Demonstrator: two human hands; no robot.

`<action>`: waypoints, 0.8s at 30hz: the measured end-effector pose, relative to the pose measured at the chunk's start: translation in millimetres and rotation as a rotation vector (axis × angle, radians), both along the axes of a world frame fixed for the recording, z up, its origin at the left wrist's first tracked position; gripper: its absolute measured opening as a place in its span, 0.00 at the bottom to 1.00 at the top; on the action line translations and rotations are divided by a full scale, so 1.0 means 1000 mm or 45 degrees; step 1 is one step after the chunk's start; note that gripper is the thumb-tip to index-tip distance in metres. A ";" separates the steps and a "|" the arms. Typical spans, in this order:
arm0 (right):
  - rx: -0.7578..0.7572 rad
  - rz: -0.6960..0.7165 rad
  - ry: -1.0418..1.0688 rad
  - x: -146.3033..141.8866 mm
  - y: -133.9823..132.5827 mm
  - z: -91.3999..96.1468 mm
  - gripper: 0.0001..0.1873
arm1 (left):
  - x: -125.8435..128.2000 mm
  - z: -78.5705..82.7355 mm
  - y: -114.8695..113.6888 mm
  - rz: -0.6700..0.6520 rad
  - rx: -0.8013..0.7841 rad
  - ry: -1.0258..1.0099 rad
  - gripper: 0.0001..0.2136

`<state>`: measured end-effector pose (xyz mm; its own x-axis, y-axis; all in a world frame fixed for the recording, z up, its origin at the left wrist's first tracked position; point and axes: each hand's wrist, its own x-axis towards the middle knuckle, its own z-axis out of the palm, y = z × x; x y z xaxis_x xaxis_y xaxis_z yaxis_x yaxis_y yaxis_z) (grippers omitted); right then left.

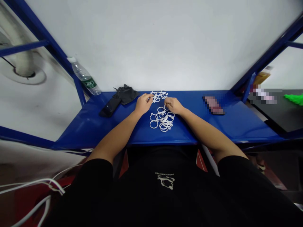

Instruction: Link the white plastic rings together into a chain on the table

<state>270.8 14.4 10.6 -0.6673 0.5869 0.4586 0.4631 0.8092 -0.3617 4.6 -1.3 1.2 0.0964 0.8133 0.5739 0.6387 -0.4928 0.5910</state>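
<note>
Several white plastic rings with small clip-like tabs lie in two groups on the blue table (pixel 142 134). Beside the far group of rings (pixel 163 94) is my left hand (pixel 143 104); its fingers are loosely bent and a little apart, with the tips touching or just over the nearest rings. My right hand (pixel 174 105) is closed, the fingers curled in. A white ring (pixel 166 108) shows partly under its fingertips and seems to be pinched there. Closer to me, the near group of rings (pixel 163 119) is spread out, with some rings overlapping in a heap.
At the left stand a clear water bottle (pixel 87 80) with a green label, a black phone (pixel 110 106) and a crumpled black bag (pixel 126 94). A blurred-out phone-like object (pixel 213 105) lies at the right. Blue frame bars (pixel 249 86) and a white wall (pixel 165 47) bound the table.
</note>
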 end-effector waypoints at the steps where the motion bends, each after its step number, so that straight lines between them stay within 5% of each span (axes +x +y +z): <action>1: 0.000 -0.001 0.000 0.000 0.000 0.000 0.11 | 0.001 0.001 -0.001 -0.008 -0.002 0.004 0.13; 24: -0.029 0.040 0.167 0.002 0.002 -0.007 0.12 | 0.001 0.006 -0.004 -0.091 -0.004 0.128 0.18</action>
<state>273.1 16.1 3.5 -0.6206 0.5778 0.5301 0.3848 0.8135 -0.4361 5.1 -5.0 7.5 0.2110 0.8042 0.5556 0.6581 -0.5372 0.5276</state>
